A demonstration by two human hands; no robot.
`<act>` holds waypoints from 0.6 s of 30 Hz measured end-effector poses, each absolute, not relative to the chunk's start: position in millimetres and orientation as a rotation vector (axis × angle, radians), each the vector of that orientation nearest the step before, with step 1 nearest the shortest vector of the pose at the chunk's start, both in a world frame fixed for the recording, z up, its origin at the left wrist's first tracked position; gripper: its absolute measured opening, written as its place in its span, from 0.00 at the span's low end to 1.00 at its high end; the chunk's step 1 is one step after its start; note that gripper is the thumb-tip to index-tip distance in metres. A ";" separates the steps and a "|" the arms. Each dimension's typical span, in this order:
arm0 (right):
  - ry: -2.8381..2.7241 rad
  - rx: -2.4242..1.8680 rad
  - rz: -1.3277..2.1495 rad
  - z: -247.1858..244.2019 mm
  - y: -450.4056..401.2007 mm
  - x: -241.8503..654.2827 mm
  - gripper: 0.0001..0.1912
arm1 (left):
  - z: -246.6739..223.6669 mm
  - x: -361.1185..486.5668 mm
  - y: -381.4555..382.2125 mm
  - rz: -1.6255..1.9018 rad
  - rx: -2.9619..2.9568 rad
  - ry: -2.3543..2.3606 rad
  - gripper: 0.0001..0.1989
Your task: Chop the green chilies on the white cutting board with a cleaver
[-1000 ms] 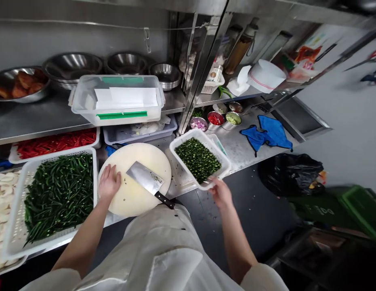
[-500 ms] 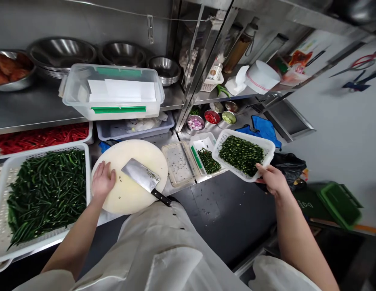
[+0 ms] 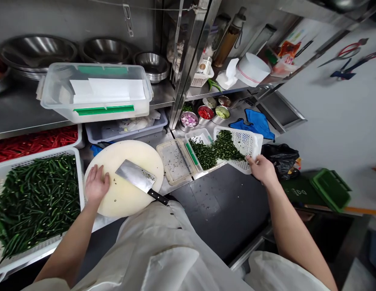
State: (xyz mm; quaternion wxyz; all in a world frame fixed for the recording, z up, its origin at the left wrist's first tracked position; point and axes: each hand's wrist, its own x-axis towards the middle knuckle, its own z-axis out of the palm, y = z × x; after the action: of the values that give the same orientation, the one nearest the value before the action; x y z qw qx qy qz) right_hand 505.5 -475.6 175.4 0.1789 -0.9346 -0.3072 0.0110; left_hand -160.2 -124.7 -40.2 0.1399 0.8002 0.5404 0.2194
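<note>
My right hand (image 3: 262,169) grips the near right corner of a white perforated basket (image 3: 250,141), which is tilted to the left. Chopped green chillies (image 3: 225,145) slide from it into a clear container with green clips (image 3: 191,153), beside it on the left. My left hand (image 3: 97,185) lies flat with spread fingers on the left part of a round white cutting board (image 3: 130,202). A cleaver (image 3: 135,175) with a black handle rests on the board, bits of chilli on its blade. Between board and container lies a speckled clear lid (image 3: 175,161).
A basket of whole green chillies (image 3: 39,202) stands at the left, with a tray of red chillies (image 3: 36,141) behind. Small metal cups (image 3: 189,121) sit behind the container. A metal post (image 3: 190,60) rises beyond the board. A blue cloth (image 3: 256,123) lies at the right.
The basket in my right hand has tipped left, and its chopped chillies now pour into the container, which is fuller. The view has shifted slightly. My left hand stays on the board.
</note>
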 end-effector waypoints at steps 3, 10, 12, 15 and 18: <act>-1.039 -2.666 -0.050 174.8 -471.0 487.5 0.29 | -38.5 -159.5 -125.1 0.630 2.298 1.557 0.33; -1.201 -2.701 -0.178 170.4 -458.7 449.1 0.21 | -36.2 -159.1 -125.0 0.619 2.329 1.571 0.32; -1.201 -2.690 -0.236 169.1 -457.7 443.3 0.21 | -36.3 -159.4 -124.9 0.615 2.332 1.568 0.32; -1.223 -2.656 -0.246 165.1 -458.8 438.1 0.20 | -38.1 -160.6 -124.2 0.593 2.340 1.567 0.34; -1.189 -2.637 -0.212 158.4 -462.5 436.3 0.22 | -40.6 -162.2 -123.3 0.582 2.350 1.571 0.34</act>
State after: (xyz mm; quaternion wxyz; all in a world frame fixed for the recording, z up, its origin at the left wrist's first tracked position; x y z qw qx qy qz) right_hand 436.3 -462.5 158.4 0.1202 -0.9025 -0.4070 -0.0726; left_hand -162.2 -123.3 -40.6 0.1274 0.8075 0.5400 0.2001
